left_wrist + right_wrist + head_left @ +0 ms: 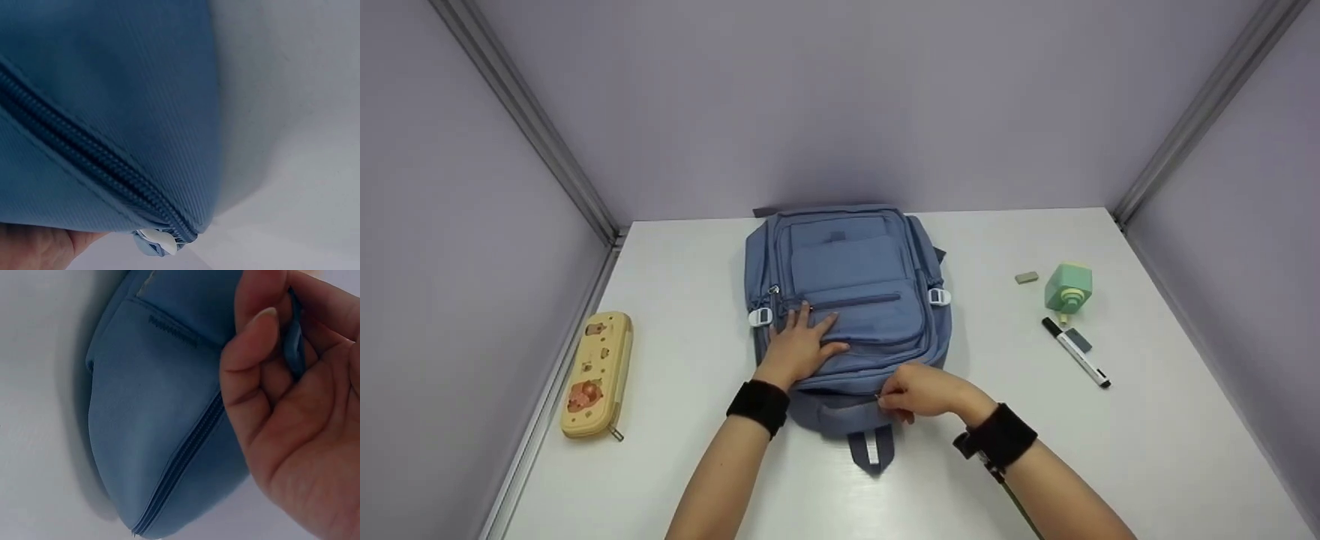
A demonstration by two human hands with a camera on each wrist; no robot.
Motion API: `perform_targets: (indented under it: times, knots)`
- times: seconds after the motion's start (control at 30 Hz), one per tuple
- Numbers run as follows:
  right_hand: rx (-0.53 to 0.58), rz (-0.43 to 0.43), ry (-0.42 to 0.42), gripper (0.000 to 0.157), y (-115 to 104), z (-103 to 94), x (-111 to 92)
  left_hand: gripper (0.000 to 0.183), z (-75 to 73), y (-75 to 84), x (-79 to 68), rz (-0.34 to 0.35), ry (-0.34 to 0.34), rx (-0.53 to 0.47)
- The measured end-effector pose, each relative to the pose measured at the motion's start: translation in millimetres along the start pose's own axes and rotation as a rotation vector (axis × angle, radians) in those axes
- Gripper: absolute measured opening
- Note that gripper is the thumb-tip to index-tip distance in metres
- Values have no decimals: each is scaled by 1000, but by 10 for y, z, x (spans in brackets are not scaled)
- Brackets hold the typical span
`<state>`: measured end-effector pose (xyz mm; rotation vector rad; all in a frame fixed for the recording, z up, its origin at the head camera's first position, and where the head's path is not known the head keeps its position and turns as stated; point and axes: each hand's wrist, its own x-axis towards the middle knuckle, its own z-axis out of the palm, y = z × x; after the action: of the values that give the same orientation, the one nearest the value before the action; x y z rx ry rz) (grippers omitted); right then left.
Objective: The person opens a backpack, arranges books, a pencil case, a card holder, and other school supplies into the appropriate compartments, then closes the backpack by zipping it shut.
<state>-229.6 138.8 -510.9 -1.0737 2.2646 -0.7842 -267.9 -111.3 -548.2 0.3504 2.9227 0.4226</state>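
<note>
A blue backpack [851,262] lies front side up on the white table, its dark top loop [871,454] toward me. My left hand [799,346] rests on the front pocket with fingers spread, just below the pocket's zipper. At the near end of the bag, my right hand [921,390] curls its fingers at the main zipper and pinches the zipper pull. A blue strip of the pull [293,343] shows between the fingers in the right wrist view. Closed zipper teeth [90,149] run along the bag's side in the left wrist view.
To the left lies a yellow pencil case [598,375] with printed pictures. On the right are a green box-shaped pencil sharpener [1068,288], a small grey-green eraser [1026,277], a black-and-white marker [1076,352] and a dark grey block [1078,340]. Walls enclose the back and sides.
</note>
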Motion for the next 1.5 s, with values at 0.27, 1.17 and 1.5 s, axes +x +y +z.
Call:
perform_targets:
  times: [0.27,1.17,1.5]
  knots:
    - [30,7,23,40,-13,1,-12,78,-20,22,-23,2,7,27]
    - [46,-36,175,37,-35,-64,8,38,40,711,-567,588,422,172]
    - [-20,-119,161,8,-35,-84,-17,24,104,731,-553,504,396,201]
